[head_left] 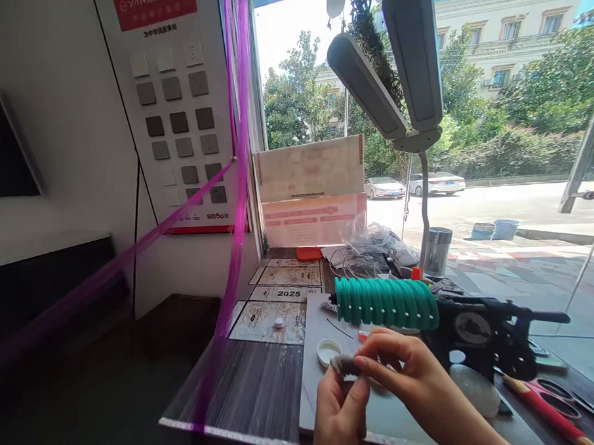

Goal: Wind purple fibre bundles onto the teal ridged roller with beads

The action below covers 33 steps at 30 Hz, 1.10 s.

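Note:
My left hand (339, 411) is at the bottom centre, its fingers closed on a small grey-brown piece (346, 366). From the right, my right hand (399, 369) reaches over, thumb and fingertips pinched at the same piece. Whether the piece is cloth, putty or something else, I cannot tell. Just behind the left fingers sits a small round white dish (328, 352) on a pale board (314, 386). A green ribbed roller (386, 304) with white pins, joined to a black device (479, 332), lies beyond my hands.
Purple strands (238, 238) hang at the left and stretch across the wall. Red-handled scissors (555, 395) lie at the right. A lamp (425, 197) stands behind the roller, near clear plastic bags (371, 245). A metal can (438, 250) is by the window. A small pale object (279, 323) rests on the calendar sheet.

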Motion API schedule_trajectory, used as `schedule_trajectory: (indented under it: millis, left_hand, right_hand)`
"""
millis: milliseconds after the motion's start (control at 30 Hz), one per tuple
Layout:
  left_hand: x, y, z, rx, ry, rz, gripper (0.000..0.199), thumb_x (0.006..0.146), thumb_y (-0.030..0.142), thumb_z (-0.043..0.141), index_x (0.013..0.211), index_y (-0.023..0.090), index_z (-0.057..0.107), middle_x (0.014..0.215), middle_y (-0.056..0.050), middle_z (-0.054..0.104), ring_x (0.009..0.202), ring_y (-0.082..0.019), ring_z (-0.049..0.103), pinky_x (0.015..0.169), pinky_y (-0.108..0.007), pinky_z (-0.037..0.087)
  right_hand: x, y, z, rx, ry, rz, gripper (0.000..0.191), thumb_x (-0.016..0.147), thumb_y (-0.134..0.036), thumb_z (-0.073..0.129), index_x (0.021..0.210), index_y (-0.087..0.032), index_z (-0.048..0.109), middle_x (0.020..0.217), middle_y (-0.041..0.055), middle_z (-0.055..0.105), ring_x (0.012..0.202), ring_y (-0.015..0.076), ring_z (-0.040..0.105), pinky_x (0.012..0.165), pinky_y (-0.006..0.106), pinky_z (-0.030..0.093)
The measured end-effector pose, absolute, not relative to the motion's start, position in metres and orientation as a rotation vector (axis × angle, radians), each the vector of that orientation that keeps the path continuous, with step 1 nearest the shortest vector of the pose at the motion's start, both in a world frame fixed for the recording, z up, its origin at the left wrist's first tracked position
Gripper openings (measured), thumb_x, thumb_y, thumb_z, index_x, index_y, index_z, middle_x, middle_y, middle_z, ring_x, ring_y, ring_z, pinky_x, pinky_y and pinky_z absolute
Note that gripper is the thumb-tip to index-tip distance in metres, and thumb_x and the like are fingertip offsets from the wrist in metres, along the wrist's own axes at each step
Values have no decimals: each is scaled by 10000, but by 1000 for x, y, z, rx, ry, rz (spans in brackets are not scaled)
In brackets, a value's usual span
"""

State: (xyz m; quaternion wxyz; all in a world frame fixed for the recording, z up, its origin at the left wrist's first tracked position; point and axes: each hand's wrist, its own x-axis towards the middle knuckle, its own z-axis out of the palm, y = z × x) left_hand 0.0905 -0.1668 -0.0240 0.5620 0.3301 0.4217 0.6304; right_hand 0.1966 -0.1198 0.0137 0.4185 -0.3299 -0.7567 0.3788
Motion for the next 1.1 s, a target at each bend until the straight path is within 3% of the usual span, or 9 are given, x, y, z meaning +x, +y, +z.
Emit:
schedule_trajectory:
  millis: [100, 200, 267, 367, 533, 700, 800, 900, 1100]
  left_hand:
    - [89, -164, -21, 796, 971, 1553, 489, 561, 495, 731, 876, 132, 644, 404, 107, 241, 380, -16, 166, 406, -164, 170]
    - [85, -162, -20, 836, 941, 1603, 337, 577, 407, 743, 759, 137, 656, 471, 60, 379, 442, -36, 284, 501, -177, 316]
    - [81, -161, -20, 908, 952, 1540, 297, 594, 389, 731, 715, 133, 639, 558, 21, 467, 516, -59, 361, 566, -189, 349]
    - [73, -160, -21, 1070, 1033, 1406, 304, 638, 402, 690, 736, 123, 617, 627, -3, 483, 591, -82, 376, 579, -193, 316]
    - [69, -160, -21, 1184, 1195, 1336, 269, 661, 387, 661, 699, 133, 581, 541, 47, 335, 530, -69, 264, 506, -201, 216]
    - [72, -160, -18, 1163, 1186, 1432, 255, 649, 366, 686, 614, 137, 580, 518, 41, 367, 519, -74, 319, 550, -203, 291]
    - [72, -159, -18, 1168, 1146, 1459, 243, 653, 350, 688, 624, 131, 587, 555, 16, 448, 553, -86, 378, 556, -199, 315]
    - [75, -153, -16, 1101, 1100, 1501, 256, 654, 358, 689, 648, 124, 586, 591, 5, 499, 582, -88, 419, 558, -187, 336]
    - [92, -120, -12, 792, 1066, 1875, 271, 637, 384, 699, 656, 143, 577, 482, 66, 420, 455, -44, 355, 502, -161, 336]
  right_hand:
    - [201, -119, 18, -852, -2018, 839, 240, 782, -356, 540, 631, -182, 608, 650, 14, 553, 629, 152, 515, 582, 254, 393]
    - [205, -118, 30, -894, -2284, 590, 178, 784, -219, 531, 624, -189, 600, 679, 16, 585, 666, 154, 535, 607, 256, 397]
    - [207, -117, 41, -907, -2484, 417, 195, 768, -144, 530, 592, -191, 602, 685, 17, 604, 679, 153, 547, 612, 253, 397]
    - [205, -114, 56, -842, -2771, 142, 198, 715, -71, 551, 574, -190, 623, 671, 33, 630, 674, 162, 565, 620, 260, 399]
    - [193, -111, 71, -746, -3036, -242, 147, 600, -44, 639, 598, -190, 653, 652, 47, 656, 646, 191, 586, 563, 283, 358]
    - [181, -119, 75, -826, -3082, -313, 226, 554, 8, 646, 670, -184, 680, 719, 56, 683, 679, 211, 609, 556, 293, 343]
    - [183, -118, 76, -832, -3070, -342, 175, 562, -15, 667, 634, -175, 669, 696, 58, 678, 681, 209, 604, 576, 296, 344]
    - [195, -99, 84, -819, -2941, -290, 83, 659, -131, 648, 608, -196, 641, 663, 23, 655, 681, 190, 583, 606, 298, 339]
    - [210, -45, 85, -939, -2336, 71, 181, 817, -273, 471, 694, -189, 574, 625, -10, 565, 578, 128, 482, 554, 252, 333]
